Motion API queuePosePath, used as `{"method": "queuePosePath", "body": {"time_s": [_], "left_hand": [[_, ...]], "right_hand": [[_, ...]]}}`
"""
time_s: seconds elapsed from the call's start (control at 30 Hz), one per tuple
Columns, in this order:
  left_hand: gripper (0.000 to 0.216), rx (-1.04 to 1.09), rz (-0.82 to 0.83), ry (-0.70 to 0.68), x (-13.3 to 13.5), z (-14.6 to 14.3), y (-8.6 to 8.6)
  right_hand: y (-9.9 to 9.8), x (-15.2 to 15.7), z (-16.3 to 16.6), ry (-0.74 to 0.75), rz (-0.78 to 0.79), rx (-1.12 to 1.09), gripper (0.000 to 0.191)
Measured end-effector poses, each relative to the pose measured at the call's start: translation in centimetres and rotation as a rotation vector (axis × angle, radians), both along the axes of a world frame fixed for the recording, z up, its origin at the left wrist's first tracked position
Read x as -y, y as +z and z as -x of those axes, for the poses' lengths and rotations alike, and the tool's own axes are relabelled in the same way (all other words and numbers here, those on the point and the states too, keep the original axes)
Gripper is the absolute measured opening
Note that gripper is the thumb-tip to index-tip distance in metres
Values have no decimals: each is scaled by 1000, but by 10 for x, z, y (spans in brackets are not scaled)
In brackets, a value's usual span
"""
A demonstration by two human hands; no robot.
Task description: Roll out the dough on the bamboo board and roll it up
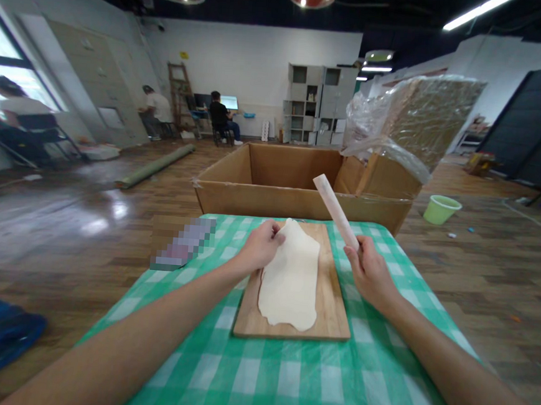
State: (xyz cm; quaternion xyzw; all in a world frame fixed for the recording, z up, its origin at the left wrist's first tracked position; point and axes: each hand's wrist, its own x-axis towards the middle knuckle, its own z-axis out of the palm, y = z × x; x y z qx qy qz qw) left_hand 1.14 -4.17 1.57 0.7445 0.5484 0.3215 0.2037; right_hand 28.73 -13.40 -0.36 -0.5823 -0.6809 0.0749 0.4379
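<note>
A flat, uneven sheet of pale dough lies lengthwise on a wooden cutting board. My left hand is at the dough's upper left edge, its thumb and fingers closed on that edge. In my right hand is a pale rolling pin, gripped near its lower end and raised off the board, tilted up and to the left. The fingers of my right hand are wrapped round the pin, to the right of the board.
A green and white checked cloth covers the table. A blurred-out flat object lies at its left edge. Beyond stands a large open cardboard box; a green bucket is on the floor at right. Several people sit farther back.
</note>
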Motion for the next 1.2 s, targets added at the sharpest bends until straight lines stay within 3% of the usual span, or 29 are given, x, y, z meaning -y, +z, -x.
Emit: {"method": "queuePosePath", "body": {"time_s": [0.23,0.43,0.57,0.63,0.8,0.9,0.97,1.07,1.1,1.2], "left_hand": [[7,104,-56,15,15,-20,9],[9,107,-199,-155,37,-32,28],[11,106,-237,-248,42,-31,32],[12,128,-263,-312,44,-29,33],[13,221,-263,-322,55,-24,24],[27,228,-173,-233,61,-14,13],[33,136,-63,-246,65,-5,8],[12,26,65,-362,76,4,4],[9,31,68,-383,82,5,4],[36,63,-15,-409,106,2,4]], "right_hand": [[-1,-1,-2,18,16,-68,31],[-2,-10,0,-44,150,-291,31],[28,-18,12,176,305,-513,40],[49,-25,18,320,355,-509,41],[80,-34,28,380,402,-429,42],[79,-25,24,403,410,-402,41],[73,-13,18,415,422,-379,42],[61,10,1,306,412,-423,40],[58,18,-6,284,411,-447,40],[49,43,-30,251,403,-533,41]]}}
